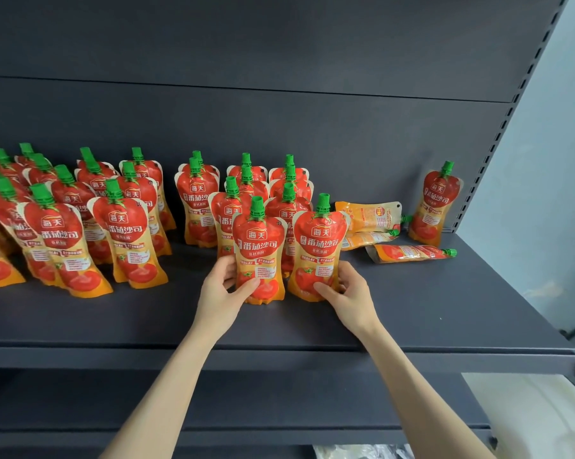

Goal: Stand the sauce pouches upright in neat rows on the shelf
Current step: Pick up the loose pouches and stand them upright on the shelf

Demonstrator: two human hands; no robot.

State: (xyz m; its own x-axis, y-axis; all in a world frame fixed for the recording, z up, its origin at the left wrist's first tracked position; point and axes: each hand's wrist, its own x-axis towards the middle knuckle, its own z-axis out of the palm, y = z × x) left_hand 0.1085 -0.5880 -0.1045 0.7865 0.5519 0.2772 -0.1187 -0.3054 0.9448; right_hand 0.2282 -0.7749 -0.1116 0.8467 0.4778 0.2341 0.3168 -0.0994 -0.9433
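Note:
Red and orange tomato sauce pouches with green caps stand in rows on the dark grey shelf (411,309). My left hand (221,289) grips the lower part of an upright front pouch (259,246). My right hand (349,293) holds the base of the upright pouch beside it (319,243). Both pouches rest on the shelf in front of several standing pouches (246,190). Three pouches (368,215) (367,240) (411,252) lie flat to the right. One pouch (438,203) stands alone against the back panel at the far right.
A large block of upright pouches (80,220) fills the shelf's left side. The perforated shelf upright (501,134) rises at the right. Bare shelf surface lies in front of my hands and toward the right corner. A lower shelf (312,405) shows below.

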